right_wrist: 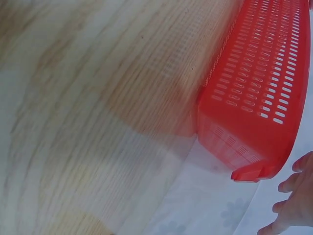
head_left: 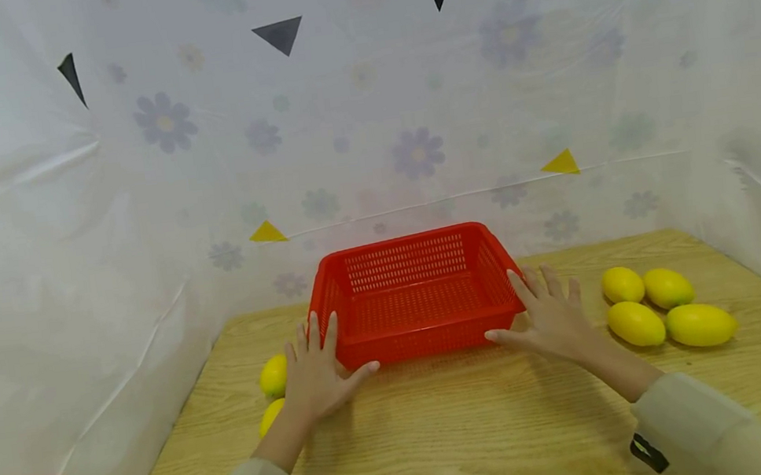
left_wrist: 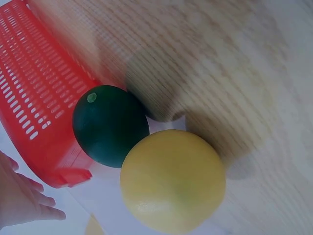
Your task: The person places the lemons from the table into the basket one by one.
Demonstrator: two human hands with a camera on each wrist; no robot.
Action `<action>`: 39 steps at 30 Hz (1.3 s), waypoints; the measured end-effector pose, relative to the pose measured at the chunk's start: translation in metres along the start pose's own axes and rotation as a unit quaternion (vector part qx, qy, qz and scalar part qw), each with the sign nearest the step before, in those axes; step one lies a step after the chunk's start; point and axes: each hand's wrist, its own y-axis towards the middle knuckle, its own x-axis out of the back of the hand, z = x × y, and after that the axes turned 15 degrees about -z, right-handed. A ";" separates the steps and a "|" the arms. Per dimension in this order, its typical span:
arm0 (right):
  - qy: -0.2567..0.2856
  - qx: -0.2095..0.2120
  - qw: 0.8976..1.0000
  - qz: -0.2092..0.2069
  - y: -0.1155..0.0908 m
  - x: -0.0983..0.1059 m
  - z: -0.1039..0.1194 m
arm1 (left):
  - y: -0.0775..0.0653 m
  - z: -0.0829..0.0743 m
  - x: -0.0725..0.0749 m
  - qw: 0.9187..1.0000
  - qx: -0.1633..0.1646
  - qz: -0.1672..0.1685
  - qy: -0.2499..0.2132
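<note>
A red plastic basket (head_left: pixel 422 343) with slotted walls stands at the back of the wooden table, nothing visible inside it. My left hand (head_left: pixel 316 380) is spread at its front left corner, fingers straight and thumb pointing inward. At the front right corner my right hand (head_left: pixel 555 323) is likewise spread, its fingertips close to the rim. Whether either hand touches the basket I cannot tell. Beside the left hand lie yellow lemons (head_left: pixel 273 376), partly covered by it. The left wrist view shows a dark green round fruit (left_wrist: pixel 111 126) against a larger-looking yellow fruit (left_wrist: pixel 172 181), next to the basket wall (left_wrist: pixel 34 73).
Several yellow lemons (head_left: pixel 636 323) sit in a cluster on the table's right side. A pale curtain (head_left: pixel 353 130) with flowers and triangular flags hangs behind and along both sides of the wooden table (head_left: pixel 448 443).
</note>
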 end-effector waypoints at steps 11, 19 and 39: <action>-0.007 -0.002 1.000 -0.007 0.013 -0.008 0.005 | 0.012 0.002 -0.004 1.000 0.005 0.007 -0.002; -0.027 0.008 1.000 -0.011 0.023 -0.015 0.005 | 0.023 0.002 -0.008 1.000 0.001 0.023 -0.001; -0.035 0.048 0.998 0.005 0.042 -0.025 0.015 | 0.047 0.001 -0.015 0.998 -0.010 0.057 -0.019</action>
